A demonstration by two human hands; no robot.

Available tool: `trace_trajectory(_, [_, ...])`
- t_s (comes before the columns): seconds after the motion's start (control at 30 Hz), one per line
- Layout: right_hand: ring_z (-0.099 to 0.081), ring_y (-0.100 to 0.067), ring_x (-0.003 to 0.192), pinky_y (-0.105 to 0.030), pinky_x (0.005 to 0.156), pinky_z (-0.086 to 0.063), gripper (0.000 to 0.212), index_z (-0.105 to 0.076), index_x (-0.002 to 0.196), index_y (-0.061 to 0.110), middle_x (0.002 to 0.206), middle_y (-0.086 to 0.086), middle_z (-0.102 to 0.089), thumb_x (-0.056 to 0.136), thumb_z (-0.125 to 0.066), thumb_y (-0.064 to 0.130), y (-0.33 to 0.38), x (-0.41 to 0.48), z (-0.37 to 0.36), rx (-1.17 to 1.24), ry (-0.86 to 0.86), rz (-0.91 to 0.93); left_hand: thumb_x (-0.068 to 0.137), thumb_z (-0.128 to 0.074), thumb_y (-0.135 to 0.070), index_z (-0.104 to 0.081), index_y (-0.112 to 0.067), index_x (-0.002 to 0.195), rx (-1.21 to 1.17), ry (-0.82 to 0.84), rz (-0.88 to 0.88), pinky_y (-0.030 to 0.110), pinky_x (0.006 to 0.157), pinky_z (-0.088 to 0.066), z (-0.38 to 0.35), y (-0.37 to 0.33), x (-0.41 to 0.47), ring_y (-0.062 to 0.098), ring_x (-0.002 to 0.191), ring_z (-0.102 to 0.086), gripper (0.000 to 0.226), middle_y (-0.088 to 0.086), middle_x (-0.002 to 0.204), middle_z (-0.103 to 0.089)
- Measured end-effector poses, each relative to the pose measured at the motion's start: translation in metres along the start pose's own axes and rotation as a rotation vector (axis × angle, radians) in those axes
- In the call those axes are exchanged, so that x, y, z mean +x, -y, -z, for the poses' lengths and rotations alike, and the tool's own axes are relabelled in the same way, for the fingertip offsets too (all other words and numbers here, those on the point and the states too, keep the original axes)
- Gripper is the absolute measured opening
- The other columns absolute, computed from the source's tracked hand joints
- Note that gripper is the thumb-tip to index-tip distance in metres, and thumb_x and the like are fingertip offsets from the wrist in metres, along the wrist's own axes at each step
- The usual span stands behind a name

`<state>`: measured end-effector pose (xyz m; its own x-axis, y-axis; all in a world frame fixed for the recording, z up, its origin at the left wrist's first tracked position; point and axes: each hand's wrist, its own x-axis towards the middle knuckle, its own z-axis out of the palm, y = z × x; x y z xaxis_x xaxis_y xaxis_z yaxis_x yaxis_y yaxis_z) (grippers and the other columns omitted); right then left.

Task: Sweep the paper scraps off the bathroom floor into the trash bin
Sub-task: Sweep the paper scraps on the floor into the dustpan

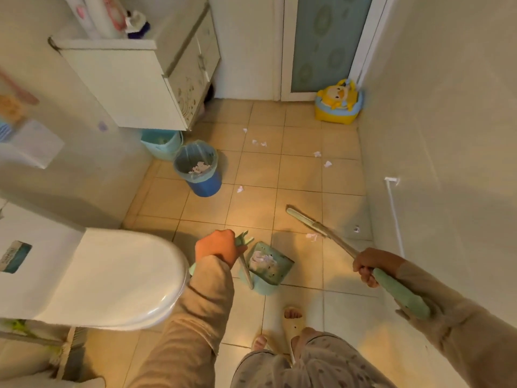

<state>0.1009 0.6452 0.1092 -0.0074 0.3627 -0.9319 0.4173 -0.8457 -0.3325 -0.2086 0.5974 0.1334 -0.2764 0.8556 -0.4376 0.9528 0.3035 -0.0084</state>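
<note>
My left hand point(216, 246) grips the handle of a green dustpan point(265, 268) that rests on the tiles with a wad of paper inside. My right hand point(369, 266) holds the green-handled broom point(330, 235), whose head point(300, 217) sits on the floor beside one paper scrap point(312, 236). Several more white scraps point(258, 142) lie scattered farther off, some near the right wall point(321, 159) and one point(240, 189) beside the bin. The blue trash bin point(205, 184), lined with a bag and holding paper, stands ahead to the left.
A toilet with closed lid point(117, 278) is at my left. A white cabinet point(134, 85) hangs above a light blue basket point(162, 142). A yellow child's potty point(338, 103) stands by the door point(327, 43). A white pipe point(394, 217) runs down the right wall. My slippered feet point(292, 323) are below.
</note>
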Motion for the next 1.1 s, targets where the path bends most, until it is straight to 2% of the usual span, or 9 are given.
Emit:
trace_trajectory(0.17, [-0.037,-0.006,0.024,-0.01,0.032,-0.033,0.032,-0.037,0.058,0.012,0.031,0.002,-0.041,0.089,-0.042,0.006,-0.012,-0.003,0.015,0.18,-0.039,0.051,0.089,-0.048,-0.052,-0.062,-0.015,0.104,0.043,0.033,-0.121,0.034,0.083,-0.049,0.008,-0.033,0.02,0.027,0.1,-0.062,0.043,0.009,0.109,-0.067])
trace_trajectory(0.27, [-0.038,-0.007,0.028,-0.018,0.039,-0.032,0.038,-0.039,0.055,0.013,0.03,0.004,-0.04,0.091,-0.04,0.003,0.0,-0.005,0.016,0.164,-0.042,0.082,0.089,-0.048,-0.052,-0.061,-0.015,0.107,0.089,0.048,-0.165,0.036,0.085,-0.049,0.014,-0.054,0.034,0.028,0.102,-0.062,0.043,0.01,0.111,-0.067])
trace_trajectory(0.43, [-0.026,-0.014,0.045,-0.024,0.05,-0.019,0.046,-0.033,0.048,0.012,0.042,-0.003,-0.032,0.093,-0.043,0.009,0.005,0.003,0.019,0.177,-0.083,0.043,0.09,-0.046,-0.053,-0.059,-0.013,0.109,0.144,0.073,-0.178,0.036,0.086,-0.049,0.023,-0.074,0.055,0.029,0.102,-0.062,0.046,0.011,0.112,-0.066])
trace_trajectory(0.57, [-0.035,-0.017,0.053,-0.022,0.053,-0.03,0.037,-0.042,0.059,0.008,0.05,-0.006,-0.044,0.096,-0.044,0.007,-0.007,0.008,0.017,0.191,-0.125,0.002,0.089,-0.045,-0.055,-0.059,-0.015,0.106,0.171,0.05,-0.155,0.034,0.082,-0.049,0.025,-0.069,0.061,0.027,0.098,-0.063,0.046,0.009,0.109,-0.067])
trace_trajectory(0.63, [-0.041,-0.016,0.048,-0.021,0.051,-0.031,0.039,-0.04,0.056,0.008,0.049,-0.01,-0.043,0.094,-0.039,0.0,-0.007,0.008,0.01,0.101,-0.11,-0.004,0.09,-0.044,-0.055,-0.06,-0.015,0.107,0.179,0.048,-0.157,0.034,0.082,-0.049,0.026,-0.068,0.063,0.026,0.097,-0.063,0.046,0.008,0.107,-0.068])
trace_trajectory(0.73, [-0.045,-0.01,0.042,-0.016,0.043,-0.035,0.036,-0.039,0.058,0.009,0.037,0.001,-0.048,0.091,-0.037,-0.003,-0.003,0.006,-0.005,-0.055,-0.053,-0.04,0.09,-0.045,-0.054,-0.06,-0.015,0.107,0.174,0.055,-0.174,0.034,0.082,-0.049,0.03,-0.071,0.069,0.027,0.097,-0.063,0.045,0.008,0.107,-0.067])
trace_trajectory(0.83, [-0.038,-0.016,0.051,-0.021,0.052,-0.034,0.029,-0.045,0.06,0.004,0.053,-0.007,-0.045,0.088,-0.038,0.002,-0.001,0.002,-0.025,-0.148,-0.074,-0.148,0.091,-0.045,-0.052,-0.06,-0.013,0.107,0.176,0.06,-0.187,0.033,0.081,-0.049,0.037,-0.068,0.077,0.027,0.097,-0.062,0.045,0.009,0.108,-0.067])
trace_trajectory(0.97, [-0.038,-0.014,0.047,-0.021,0.05,-0.035,0.03,-0.045,0.058,0.005,0.053,-0.007,-0.043,0.087,-0.041,0.005,-0.002,0.0,-0.032,-0.114,-0.007,-0.209,0.091,-0.045,-0.052,-0.06,-0.013,0.108,0.179,0.05,-0.215,0.034,0.082,-0.049,0.042,-0.061,0.085,0.028,0.099,-0.062,0.045,0.01,0.109,-0.066])
trace_trajectory(1.1, [-0.049,-0.009,0.032,-0.016,0.038,-0.039,0.03,-0.05,0.057,0.003,0.041,-0.004,-0.054,0.087,-0.046,0.005,-0.013,0.0,-0.014,0.132,0.059,-0.124,0.091,-0.046,-0.051,-0.059,-0.012,0.109,0.172,0.037,-0.239,0.034,0.083,-0.048,0.044,-0.063,0.088,0.028,0.101,-0.062,0.044,0.01,0.11,-0.066])
